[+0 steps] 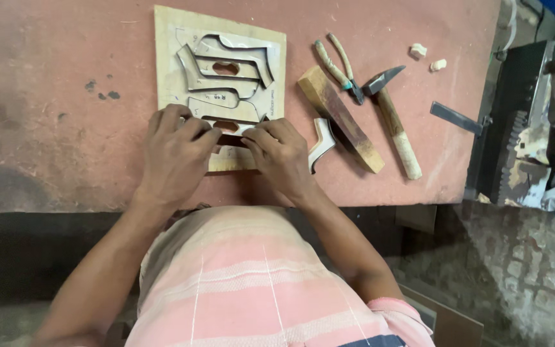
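both grips are pressing rather than clasping: the left hand (176, 151) lies flat with fingers spread over the near part of a wooden board (169, 58), and the right hand (279, 153) has its fingertips bent down on a dark metal strip (231, 139) set along the board's near edge. neither hand closes around anything that can be seen; whether a thumb is hooked under the strip is hidden by the fingers.

the board lies on the pink tabletop (52, 83), straight ahead of the person, and carries bent steel blades (226, 64) standing in curved outlines, with small cut-out slots between them. the piece under the fingertips sits at the front of that pattern, between the two hands.

to seat such a strip well, it looks wise to keep the left palm weighing the board down so it cannot slide, and to push with the right fingertips evenly along the edge, not at one end only, since a tilted blade may jam or spring out. fingers are best kept on the flat, off the sharp rim.

just right of the board lie a curved metal piece (322, 142), a wooden block (340, 119), pliers (338, 67) and a hammer (390, 115), all apart from the hands.
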